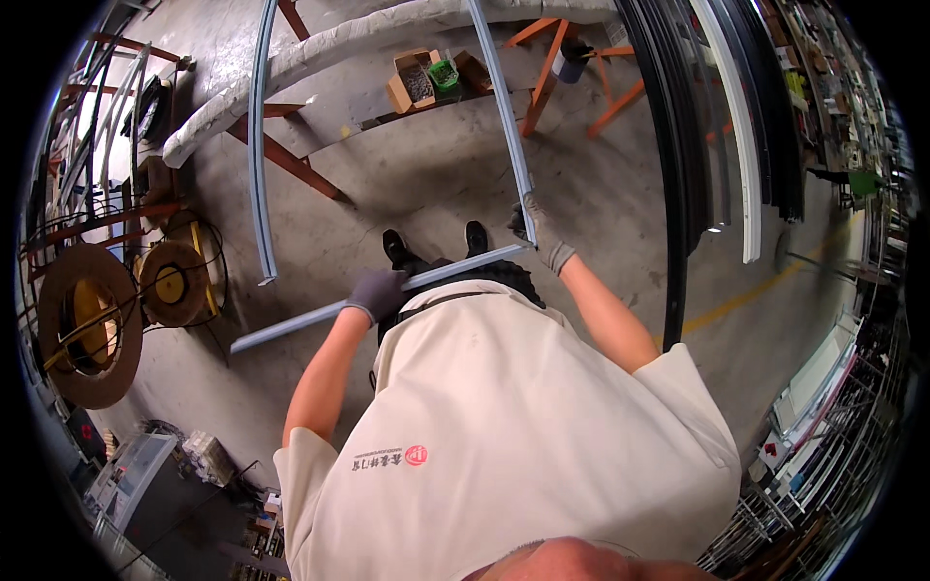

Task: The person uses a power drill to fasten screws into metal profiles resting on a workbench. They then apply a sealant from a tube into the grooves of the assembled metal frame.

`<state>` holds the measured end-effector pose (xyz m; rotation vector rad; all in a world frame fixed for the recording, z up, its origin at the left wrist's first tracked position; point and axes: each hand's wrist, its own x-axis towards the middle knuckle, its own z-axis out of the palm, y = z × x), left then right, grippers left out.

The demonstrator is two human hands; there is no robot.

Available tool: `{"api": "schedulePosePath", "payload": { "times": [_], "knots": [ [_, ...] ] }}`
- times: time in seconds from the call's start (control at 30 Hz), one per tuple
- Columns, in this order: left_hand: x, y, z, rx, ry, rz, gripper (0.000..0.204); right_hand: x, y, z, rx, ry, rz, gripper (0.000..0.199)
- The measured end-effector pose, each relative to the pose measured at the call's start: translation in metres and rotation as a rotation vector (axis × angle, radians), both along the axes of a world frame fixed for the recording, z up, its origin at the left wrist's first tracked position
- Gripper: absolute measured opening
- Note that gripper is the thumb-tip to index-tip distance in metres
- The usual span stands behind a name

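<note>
A short blue-grey metal profile (295, 325) lies crosswise in front of my waist. My left hand (379, 294), in a dark grey glove, is closed round it near its middle. Its right end meets the near end of a long blue-grey profile (499, 92) that runs away from me. At that corner my right hand (545, 232), in a lighter grey glove, grips the long profile. Whether the two pieces are joined there I cannot tell. A second long profile (258, 145) stretches away on the left, its near end apart from the short one.
A wrapped padded beam (320, 60) on orange trestles (291, 163) supports the long profiles. Beyond are a cardboard box (415, 82) of small parts and a green basket (444, 76). Dark profiles (668, 126) and a white one (738, 126) extend at right. Round reels (89, 324) stand left.
</note>
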<state>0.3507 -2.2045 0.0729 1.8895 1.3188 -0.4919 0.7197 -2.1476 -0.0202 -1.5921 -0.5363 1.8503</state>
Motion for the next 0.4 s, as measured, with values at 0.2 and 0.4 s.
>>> {"api": "schedulePosePath", "payload": {
  "times": [0.2, 0.4],
  "knots": [
    [-0.003, 0.010, 0.001, 0.013, 0.000, 0.081, 0.028, -0.018, 0.006, 0.017, 0.033, 0.125, -0.019, 0.063],
    [-0.009, 0.016, 0.002, -0.014, -0.001, 0.105, 0.031, -0.041, -0.002, 0.026, -0.006, 0.305, -0.072, 0.070]
  ]
}}
